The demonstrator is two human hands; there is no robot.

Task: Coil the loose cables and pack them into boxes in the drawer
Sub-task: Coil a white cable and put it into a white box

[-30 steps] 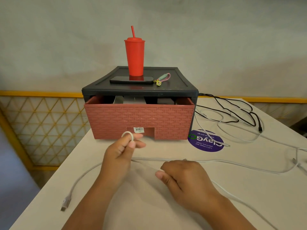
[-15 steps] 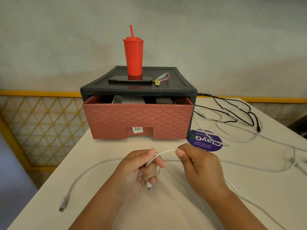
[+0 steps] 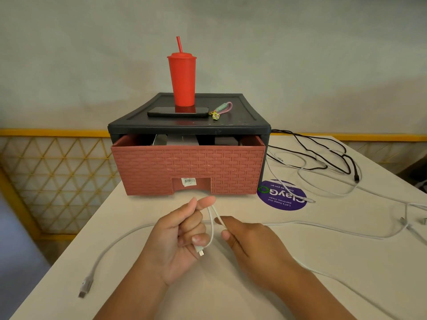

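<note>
My left hand [image 3: 179,236] pinches a small loop of a white cable [image 3: 210,224] between thumb and fingers, with the cable's plug [image 3: 200,251] sticking out below. My right hand [image 3: 248,241] pinches the same white cable just right of the loop. Behind the hands stands a black drawer unit [image 3: 189,128] with its pink brick-pattern drawer [image 3: 188,168] slightly pulled out; box tops [image 3: 175,142] show inside. A grey cable [image 3: 108,250] trails left to a plug near the table edge. Black cables [image 3: 323,155] and more white cables [image 3: 323,192] lie at the right.
A red tumbler [image 3: 182,79] with a straw, a phone [image 3: 178,112] and a keychain [image 3: 221,108] rest on the unit's top. A purple round sticker [image 3: 283,198] marks the white table [image 3: 254,292]. The table's left edge drops off beside a yellow lattice railing [image 3: 57,181].
My left hand came down from the drawer front and now holds a longer loop with the plug hanging below. My right hand moved along the cable, close beside the left.
</note>
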